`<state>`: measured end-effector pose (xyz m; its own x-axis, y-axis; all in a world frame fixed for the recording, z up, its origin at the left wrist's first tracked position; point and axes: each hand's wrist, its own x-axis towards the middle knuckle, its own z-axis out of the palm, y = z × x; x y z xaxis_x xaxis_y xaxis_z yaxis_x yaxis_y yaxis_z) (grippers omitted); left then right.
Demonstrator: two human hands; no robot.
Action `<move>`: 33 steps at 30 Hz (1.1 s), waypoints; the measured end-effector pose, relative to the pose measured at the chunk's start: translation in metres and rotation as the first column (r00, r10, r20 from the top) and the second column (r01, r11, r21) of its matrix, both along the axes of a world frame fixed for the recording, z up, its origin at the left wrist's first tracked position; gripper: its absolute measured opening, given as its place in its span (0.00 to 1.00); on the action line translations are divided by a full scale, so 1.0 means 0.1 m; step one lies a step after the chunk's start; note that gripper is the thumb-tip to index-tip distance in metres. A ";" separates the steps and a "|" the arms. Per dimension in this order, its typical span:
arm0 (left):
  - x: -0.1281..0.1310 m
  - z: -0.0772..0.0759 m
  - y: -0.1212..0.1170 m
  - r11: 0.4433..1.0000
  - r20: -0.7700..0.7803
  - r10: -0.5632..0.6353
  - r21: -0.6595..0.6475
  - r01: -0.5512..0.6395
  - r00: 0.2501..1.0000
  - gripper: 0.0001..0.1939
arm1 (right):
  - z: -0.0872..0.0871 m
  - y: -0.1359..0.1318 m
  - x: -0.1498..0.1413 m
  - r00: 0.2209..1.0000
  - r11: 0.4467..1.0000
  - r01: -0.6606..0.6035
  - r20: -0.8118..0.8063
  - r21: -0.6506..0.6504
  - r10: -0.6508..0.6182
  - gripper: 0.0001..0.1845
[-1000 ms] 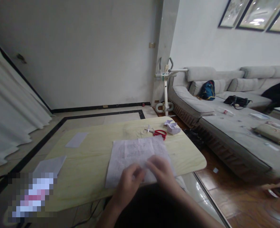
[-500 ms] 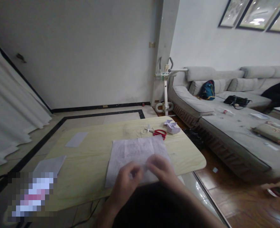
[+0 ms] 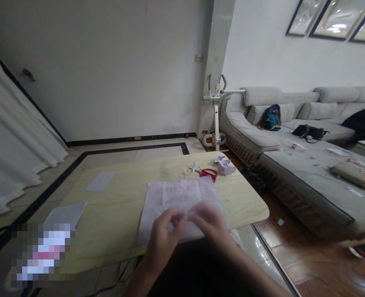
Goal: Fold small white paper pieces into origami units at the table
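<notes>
My left hand (image 3: 167, 229) and my right hand (image 3: 209, 220) are close together over the near part of a creased, printed sheet of paper (image 3: 178, 194). Both have their fingers pinched, fingertips almost meeting. Whatever is between them is too small and blurred to make out. The sheet lies on a pale wooden table (image 3: 114, 225). Beyond its far edge are red-handled scissors (image 3: 208, 173), with thin scraps (image 3: 185, 173) beside the blades. To their right sits a folded or crumpled piece of paper (image 3: 225, 166).
Two more papers lie on the table's left side, a small sheet (image 3: 100, 181) and a larger one (image 3: 66, 215). A blurred-out patch covers the near left corner. At right stands a grey sofa (image 3: 306, 181) with bags; a person in dark clothing (image 3: 363, 121) is at the far right.
My hands stay over the sheet with small finger movements; the fingertips are slightly closer together now. The paper, scissors and other things on the table have not moved.
</notes>
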<state>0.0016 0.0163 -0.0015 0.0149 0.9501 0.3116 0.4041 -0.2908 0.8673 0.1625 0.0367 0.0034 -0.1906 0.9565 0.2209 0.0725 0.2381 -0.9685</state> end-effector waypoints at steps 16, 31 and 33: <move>0.03 0.05 -0.04 0.964 0.280 -0.086 -0.218 0.150 0.956 0.14 | 0.10 -0.09 -0.09 0.910 0.957 -0.224 -0.391 -0.183 0.138 0.11; 0.03 0.07 -0.08 0.942 0.096 -0.198 -0.256 0.216 0.976 0.13 | 0.04 -0.01 0.01 0.996 0.998 -0.056 -0.069 -0.032 0.054 0.10; 0.03 0.07 -0.08 0.936 0.150 -0.200 -0.264 0.234 0.968 0.13 | 0.03 -0.02 0.02 0.999 0.999 -0.039 0.007 0.023 0.039 0.08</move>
<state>0.0049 0.0078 0.0057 0.2097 0.9766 0.0484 0.2469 -0.1008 0.9638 0.1641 0.0348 0.0069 -0.2291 0.9429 0.2418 0.0695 0.2636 -0.9621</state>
